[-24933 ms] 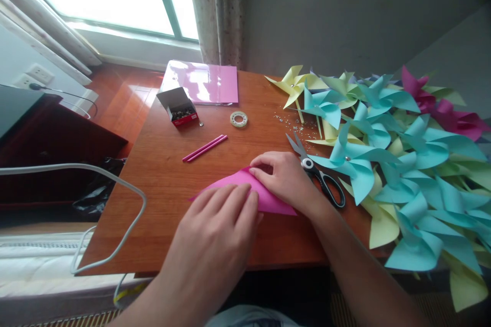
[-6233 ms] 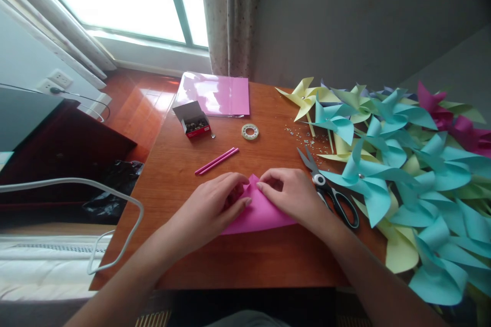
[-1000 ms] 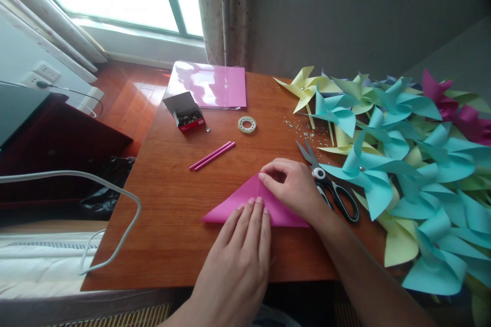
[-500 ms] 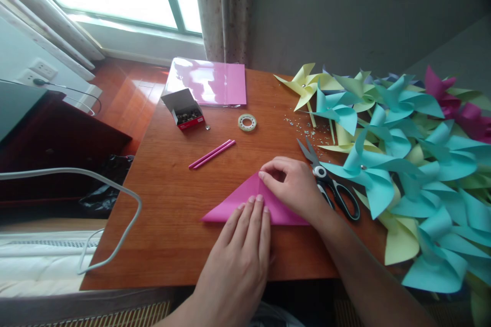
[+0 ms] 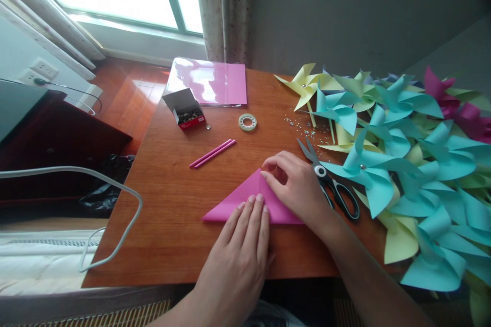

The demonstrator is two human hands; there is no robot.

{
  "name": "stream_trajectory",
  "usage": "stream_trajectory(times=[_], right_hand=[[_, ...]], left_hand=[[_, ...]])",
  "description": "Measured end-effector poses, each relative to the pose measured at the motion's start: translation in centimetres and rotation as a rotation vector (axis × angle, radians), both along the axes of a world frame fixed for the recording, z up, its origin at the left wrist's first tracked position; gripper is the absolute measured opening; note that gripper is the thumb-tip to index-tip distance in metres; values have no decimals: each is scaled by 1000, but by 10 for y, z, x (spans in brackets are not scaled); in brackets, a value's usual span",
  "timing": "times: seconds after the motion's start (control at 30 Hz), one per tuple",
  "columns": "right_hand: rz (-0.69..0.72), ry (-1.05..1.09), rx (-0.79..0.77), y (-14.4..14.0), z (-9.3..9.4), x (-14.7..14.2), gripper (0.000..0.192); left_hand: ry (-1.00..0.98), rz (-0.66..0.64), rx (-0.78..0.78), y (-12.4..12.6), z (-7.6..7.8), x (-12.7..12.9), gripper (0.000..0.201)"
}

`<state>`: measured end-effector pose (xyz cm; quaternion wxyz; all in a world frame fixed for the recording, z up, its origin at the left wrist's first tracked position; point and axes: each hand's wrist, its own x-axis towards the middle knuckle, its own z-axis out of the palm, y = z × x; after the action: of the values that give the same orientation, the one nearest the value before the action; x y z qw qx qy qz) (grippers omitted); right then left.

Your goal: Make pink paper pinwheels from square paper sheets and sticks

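Observation:
A sheet of pink paper [image 5: 233,202], folded into a triangle, lies on the wooden table with its peak pointing away from me. My left hand [image 5: 240,245] rests flat on the triangle's middle, fingers stretched out over its lower edge. At the peak, the thumb and fingertips of my right hand [image 5: 295,184] close on the paper's corner. That hand and its wrist cover the triangle's right end. Just right of my right hand lie black-handled scissors [image 5: 324,176], blades slightly apart and pointing away. Two pink sticks [image 5: 213,154] lie beyond the paper to the left.
Turquoise, yellow and pink paper pinwheels [image 5: 368,163] are heaped on the right. Behind are a tape roll [image 5: 240,123], an open red box [image 5: 191,123] of small metal pieces and packaged pink paper [image 5: 236,84]. Small bits [image 5: 307,130] lie scattered near the scissors. A white cable [image 5: 132,225] hangs left.
My right hand has shifted slightly up and away at the triangle's peak. My left hand stays pressed on the paper. The other things lie as before.

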<state>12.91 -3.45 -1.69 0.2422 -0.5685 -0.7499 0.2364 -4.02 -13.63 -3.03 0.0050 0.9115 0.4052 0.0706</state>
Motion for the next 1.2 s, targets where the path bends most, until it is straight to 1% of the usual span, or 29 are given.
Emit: stream_trajectory(times=[0.1,0.17,0.33,0.5,0.77,0.87,1.0,1.1,1.13,1.2], right_hand=[[107,-5,-40,-1,0,1,10],[151,-29,-83,-1,-1,0,9],[148,-49,-117,2,-4,-1,9],[162,-66,-115,3,-5,-1,8],[153,-107,-107,1,-4,0,8],[163,-118,-111,3,-3,-1,7],[189,-113,-116,4,0,1,6],[192,-59,-77,-4,5,7,7],[169,-42,-42,-10,6,9,10],[77,-41,63,-25,8,14,17]], left_hand=[[8,1,-7,-1,-1,-1,55],[16,4,-23,-1,-1,-2,57],[11,11,-74,-3,-1,-1,69],[10,28,-120,-7,-1,2,89],[13,2,-154,-10,-3,2,111],[15,4,-172,-11,-2,1,115],[-19,-12,-211,-10,-2,0,110],[-5,-5,-210,-10,-2,0,113],[3,-3,-208,-11,-3,0,114],[20,3,-204,-11,-3,0,114]])
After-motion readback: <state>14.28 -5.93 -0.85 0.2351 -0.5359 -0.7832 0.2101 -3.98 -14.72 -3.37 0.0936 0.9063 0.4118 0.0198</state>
